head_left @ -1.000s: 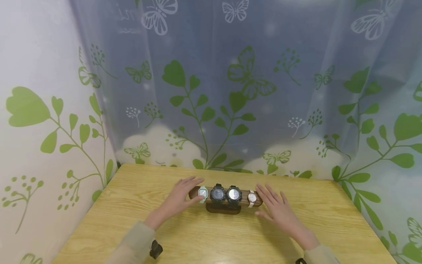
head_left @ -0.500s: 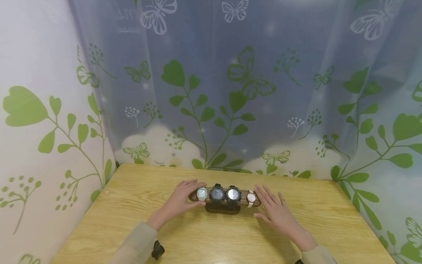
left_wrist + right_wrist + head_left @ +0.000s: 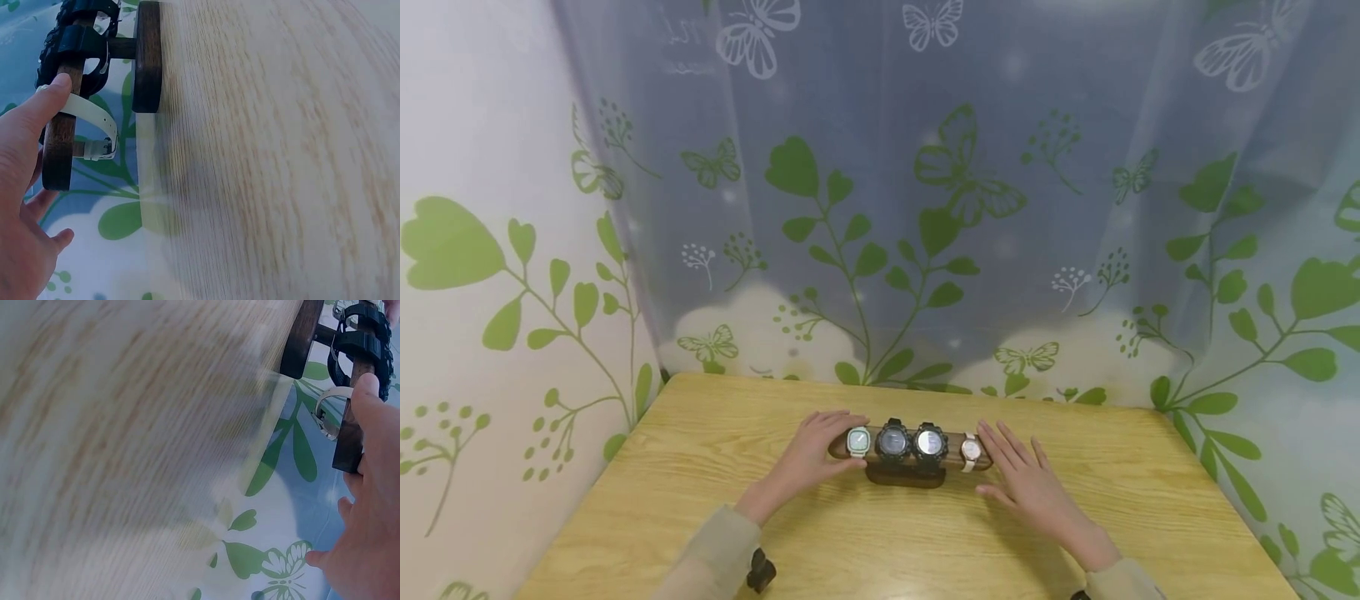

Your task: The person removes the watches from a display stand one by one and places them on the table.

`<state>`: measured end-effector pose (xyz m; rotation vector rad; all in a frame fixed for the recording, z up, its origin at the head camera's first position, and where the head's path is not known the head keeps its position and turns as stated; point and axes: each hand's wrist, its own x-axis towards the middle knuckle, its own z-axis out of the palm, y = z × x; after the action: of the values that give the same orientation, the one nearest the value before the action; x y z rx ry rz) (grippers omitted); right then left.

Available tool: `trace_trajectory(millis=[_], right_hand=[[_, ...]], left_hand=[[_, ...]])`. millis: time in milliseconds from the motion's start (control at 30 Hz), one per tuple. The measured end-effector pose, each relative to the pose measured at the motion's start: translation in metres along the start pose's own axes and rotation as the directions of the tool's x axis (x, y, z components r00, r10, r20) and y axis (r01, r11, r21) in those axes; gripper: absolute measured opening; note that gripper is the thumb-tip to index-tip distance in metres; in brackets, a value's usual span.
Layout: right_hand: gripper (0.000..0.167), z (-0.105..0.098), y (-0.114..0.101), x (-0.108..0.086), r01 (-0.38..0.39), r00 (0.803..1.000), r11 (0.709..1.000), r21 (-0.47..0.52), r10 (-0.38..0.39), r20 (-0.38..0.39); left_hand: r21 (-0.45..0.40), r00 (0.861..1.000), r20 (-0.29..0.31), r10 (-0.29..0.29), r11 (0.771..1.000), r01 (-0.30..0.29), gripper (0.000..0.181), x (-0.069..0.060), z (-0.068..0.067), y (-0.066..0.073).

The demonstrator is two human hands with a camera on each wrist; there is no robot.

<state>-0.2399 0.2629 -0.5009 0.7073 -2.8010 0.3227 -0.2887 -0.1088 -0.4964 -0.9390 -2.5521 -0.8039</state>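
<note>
A dark wooden watch stand [image 3: 957, 445] stands on the table, its crossbar raised on a post over a dark base [image 3: 906, 477]. It carries a mint-green square watch [image 3: 858, 442], two chunky black watches [image 3: 892, 442] and a white-strapped round watch [image 3: 971, 450]. My left hand [image 3: 808, 450] pinches the mint-green watch on the bar's left end, thumb in front, fingers behind; its strap hangs buckled below in the left wrist view. My right hand [image 3: 1037, 487] lies at the bar's right end with fairly straight fingers. The thumb [image 3: 367, 386] lies over that bar end in the right wrist view.
The wooden table [image 3: 737, 417] extends on both sides of the stand and in front of it. Behind it hangs a blue-grey curtain [image 3: 865, 83] printed with leaves and butterflies. Black wrist cameras [image 3: 761, 571] show at the sleeves.
My left thumb has shifted from the mint-green watch's face to its lower edge, and the dial has turned to face upward more squarely. My right hand has barely moved.
</note>
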Motion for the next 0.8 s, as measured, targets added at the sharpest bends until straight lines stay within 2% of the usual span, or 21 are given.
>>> trace_trajectory(millis=[367,567,800], right_hand=[[0.087,-0.002,0.001,-0.001,0.008,1.000,1.000,0.008,-0.008,-0.007],[0.087,-0.002,0.001,-0.001,0.008,1.000,1.000,0.019,-0.008,-0.003],[0.088,-0.001,0.001,-0.001,0.008,1.000,0.999,0.039,-0.007,-0.008]], left_hand=[[0.024,1.000,-0.018,0.004,1.000,-0.003,0.063,-0.003,0.001,-0.007],[0.058,0.999,-0.032,0.030,0.998,-0.028,0.062,-0.006,-0.004,-0.012],[0.055,0.999,-0.042,0.021,0.998,-0.019,0.063,-0.011,-0.011,-0.017]])
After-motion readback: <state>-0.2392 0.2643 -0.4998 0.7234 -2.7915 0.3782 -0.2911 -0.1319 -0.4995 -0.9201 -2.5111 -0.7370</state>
